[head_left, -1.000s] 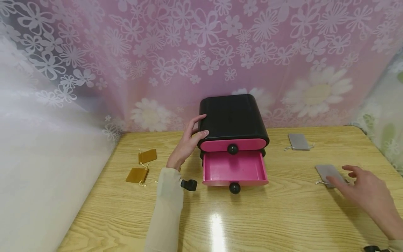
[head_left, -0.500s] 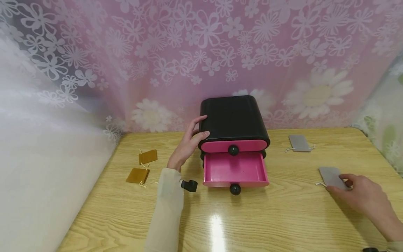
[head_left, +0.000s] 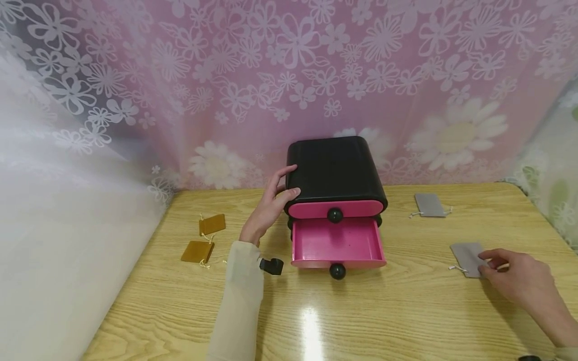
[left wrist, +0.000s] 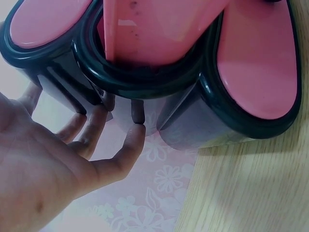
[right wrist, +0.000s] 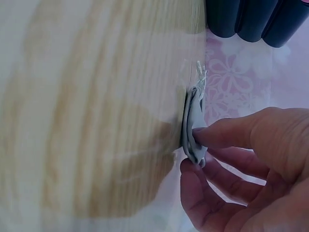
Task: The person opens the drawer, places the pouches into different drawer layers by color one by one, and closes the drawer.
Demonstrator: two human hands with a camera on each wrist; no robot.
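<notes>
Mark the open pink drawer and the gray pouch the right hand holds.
Open pink drawer [head_left: 336,245], head view: bare middle of its floor.
Gray pouch [head_left: 467,258], head view: middle of its uncovered cloth.

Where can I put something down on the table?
The table is bare in front of the open drawer, between the left sleeve and right hand. The drawer looks empty too. It's crowded on the left, where two brown bags lie close together, and where the left hand touches the black box.
</notes>
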